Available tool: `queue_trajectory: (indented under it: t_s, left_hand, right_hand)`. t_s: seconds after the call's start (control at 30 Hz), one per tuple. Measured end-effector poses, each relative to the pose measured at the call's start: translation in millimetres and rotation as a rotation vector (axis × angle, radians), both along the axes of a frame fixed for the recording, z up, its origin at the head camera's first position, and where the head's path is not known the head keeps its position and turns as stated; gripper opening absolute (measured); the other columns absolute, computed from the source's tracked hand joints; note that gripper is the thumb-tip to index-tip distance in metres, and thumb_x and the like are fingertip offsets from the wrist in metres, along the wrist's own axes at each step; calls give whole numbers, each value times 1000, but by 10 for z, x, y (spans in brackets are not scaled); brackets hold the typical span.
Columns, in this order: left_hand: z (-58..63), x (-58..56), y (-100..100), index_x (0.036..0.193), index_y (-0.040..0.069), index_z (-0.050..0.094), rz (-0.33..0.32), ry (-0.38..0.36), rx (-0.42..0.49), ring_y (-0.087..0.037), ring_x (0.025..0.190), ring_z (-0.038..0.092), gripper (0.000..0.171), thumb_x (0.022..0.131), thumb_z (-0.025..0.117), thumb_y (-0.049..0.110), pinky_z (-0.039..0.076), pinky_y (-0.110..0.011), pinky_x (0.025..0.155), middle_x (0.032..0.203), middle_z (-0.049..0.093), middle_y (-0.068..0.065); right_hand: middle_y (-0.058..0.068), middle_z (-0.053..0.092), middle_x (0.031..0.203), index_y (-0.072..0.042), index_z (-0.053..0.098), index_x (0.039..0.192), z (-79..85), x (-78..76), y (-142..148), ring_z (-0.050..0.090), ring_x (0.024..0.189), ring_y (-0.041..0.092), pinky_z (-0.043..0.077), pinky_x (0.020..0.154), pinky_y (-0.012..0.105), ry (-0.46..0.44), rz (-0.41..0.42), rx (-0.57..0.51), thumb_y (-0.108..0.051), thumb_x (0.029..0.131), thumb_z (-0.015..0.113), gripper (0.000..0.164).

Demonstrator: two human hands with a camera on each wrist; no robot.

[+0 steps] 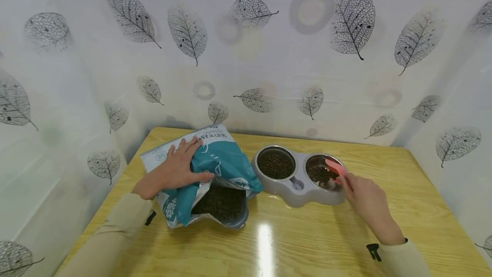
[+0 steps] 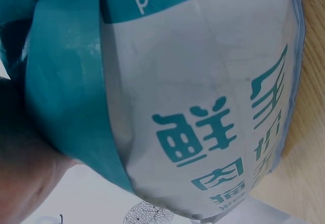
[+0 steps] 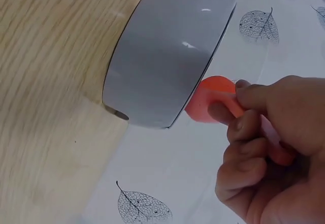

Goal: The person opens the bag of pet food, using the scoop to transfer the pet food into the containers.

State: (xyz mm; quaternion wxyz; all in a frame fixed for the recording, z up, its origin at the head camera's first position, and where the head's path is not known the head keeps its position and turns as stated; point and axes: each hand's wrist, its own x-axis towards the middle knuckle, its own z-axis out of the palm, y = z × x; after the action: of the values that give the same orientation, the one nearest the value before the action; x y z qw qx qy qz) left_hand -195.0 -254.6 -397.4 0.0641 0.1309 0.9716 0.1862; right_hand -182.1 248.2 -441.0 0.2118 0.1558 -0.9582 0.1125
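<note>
My left hand [image 1: 177,166] rests with fingers spread on a teal and white pet food bag [image 1: 226,155] lying on its side. Brown kibble [image 1: 223,202] shows in the bag's mouth, which faces the near side. In the left wrist view the bag's printed face [image 2: 203,61] fills most of the frame. With curled fingers, my right hand [image 1: 367,200] grips the handle of a pink scoop [image 1: 335,166]. The scoop's head is tilted at the right bowl [image 1: 324,156] of a grey double feeder [image 1: 294,199], over kibble lying inside. The right wrist view shows the scoop [image 3: 205,102] beside the feeder's rim.
The left bowl [image 1: 276,146] of the feeder also has kibble in it, and stands close to the bag's right side. All of this is on a wooden table [image 1: 307,243]. Leaf-patterned white sheets [image 1: 269,63] hang behind and along both sides.
</note>
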Motion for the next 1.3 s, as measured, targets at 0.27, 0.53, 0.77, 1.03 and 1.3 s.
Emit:
queue_trajectory:
  t_s: [0.27,0.53,0.77,1.03,1.3]
  left_hand:
    - [-5,5,-5,166,10,17,-3,0,3,-53,157,2,111,87,65,71,1,-76,121,172,14,-19]
    - [13,15,7,166,10,16,-2,0,-6,-54,156,2,110,87,63,72,2,-76,121,172,14,-20]
    - [11,19,14,165,9,17,-3,4,-9,-54,156,3,110,87,63,72,3,-76,120,171,15,-20]
    - [-10,25,22,165,9,17,4,1,-7,-54,156,2,111,87,63,73,3,-76,120,172,14,-20]
    - [2,13,24,165,8,19,7,16,-17,-55,155,4,111,87,64,72,4,-76,120,171,16,-21]
  right_hand:
    - [2,42,56,0,63,84,29,2,-13,29,48,9,22,43,25,78,11,-57,-8,92,73,16]
    - [4,58,72,0,62,104,227,155,-215,42,55,5,38,50,25,-393,209,-488,-19,110,47,25]
    - [-7,41,62,-8,51,89,220,296,-549,34,51,4,35,44,26,-617,526,-664,-11,112,40,25]
    - [-13,39,64,-12,57,87,148,420,-954,33,53,-7,32,45,17,-680,660,-581,-10,109,47,24]
    - [-16,41,64,-11,64,95,97,479,-1285,34,54,-7,33,50,15,-711,706,-498,-19,109,50,21]
